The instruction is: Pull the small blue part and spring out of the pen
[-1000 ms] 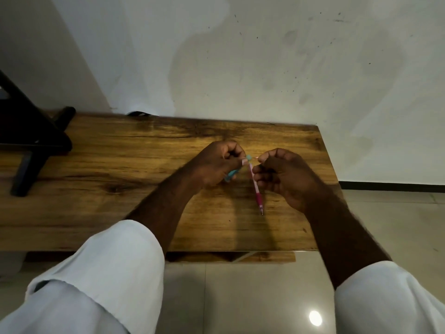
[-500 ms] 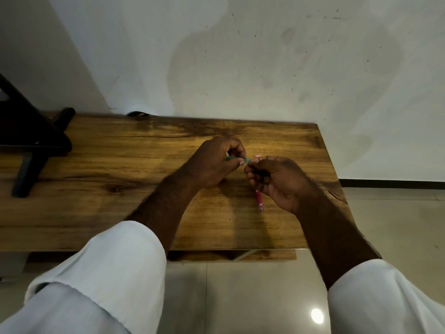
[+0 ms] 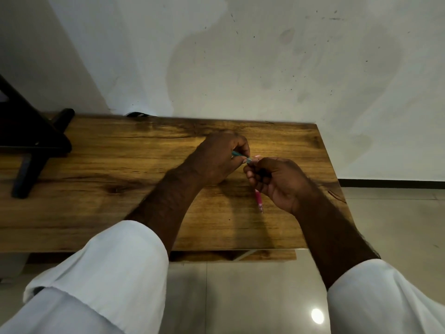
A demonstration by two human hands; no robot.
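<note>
At centre frame, above the wooden table, both hands sit slightly further right than half a second ago, and their fingertips have drawn together. The right hand curls round a pink pen, whose tip points down toward the near edge. The left hand, just beyond it, pinches a teal pen part between thumb and forefinger. A black stand occupies the far left.

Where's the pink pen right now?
In the head view, the pink pen is gripped in the right hand, its tip poking out below, above the wooden table, right of centre.
</note>
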